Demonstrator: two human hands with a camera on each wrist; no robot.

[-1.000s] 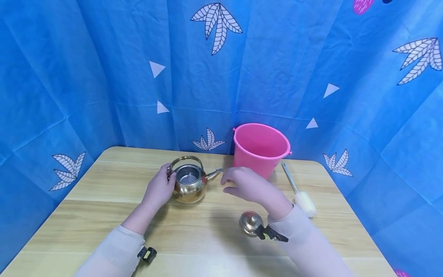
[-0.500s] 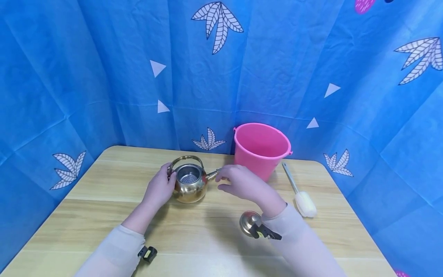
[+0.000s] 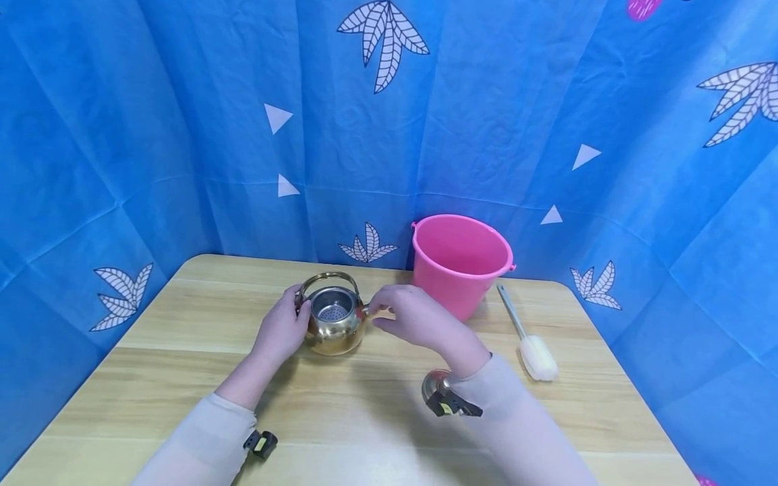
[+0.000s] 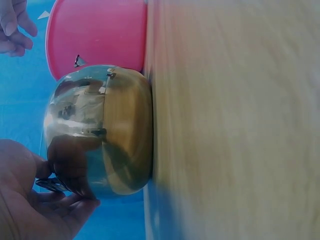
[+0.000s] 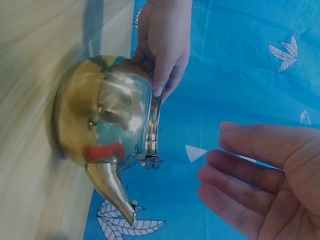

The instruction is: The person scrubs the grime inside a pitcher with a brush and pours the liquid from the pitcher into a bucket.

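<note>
- The person's left hand point(image 3: 284, 322) gripped the gold teapot point(image 3: 334, 341) on its left side, thumb and fingers closed round the low end of the hooped handle point(image 3: 331, 275).
- The right hand point(image 3: 413, 314) held nothing; it hung in the air above the teapot's spout point(image 5: 111, 189), fingers loosely bent and spread, clear of the metal.
- The teapot itself stood upright on the wooden table point(image 3: 328, 425), handle raised, top uncovered, so I could see the perforated strainer point(image 3: 333, 312) inside its mouth. Its spout pointed to the person's right.
- Nearer the person than the teapot, and to its right, lay a round metal lid point(image 3: 432, 383), partly hidden behind the right wrist's black strap point(image 3: 454, 406).
- Beyond the teapot and to its right stood a pink bucket point(image 3: 446, 287), mouth up.
- Farther right of the teapot, past the bucket, lay a brush point(image 3: 537, 358), its white head toward the person.
- Behind the teapot hung a blue curtain point(image 3: 358, 155) printed with white leaves and triangles.
</note>
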